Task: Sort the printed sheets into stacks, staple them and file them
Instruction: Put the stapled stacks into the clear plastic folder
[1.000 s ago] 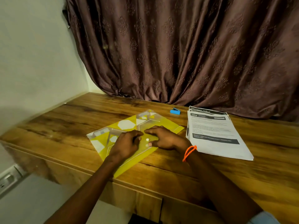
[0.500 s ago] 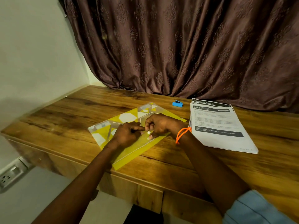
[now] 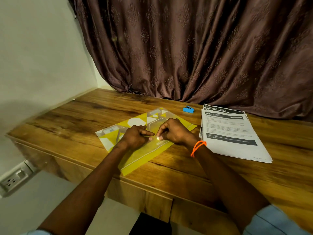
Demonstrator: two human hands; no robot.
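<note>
A yellow plastic folder with white geometric shapes lies flat on the wooden desk, one corner past the front edge. Both hands rest on its clear flap. My left hand is curled, its forefinger pointing at the flap's white snap button. My right hand, with an orange band on the wrist, pinches the flap's edge at that button. A stack of printed sheets lies to the right of the folder. A small blue stapler sits behind, between folder and sheets.
A brown patterned curtain hangs along the back of the desk. A pale wall borders the left side, with a socket plate below desk level. Bare wood shows left of the folder and in front of the sheets.
My right hand went from lying flat on the folder to pinching the flap at the button. My left hand stayed curled beside it. The camera view shifted slightly.
</note>
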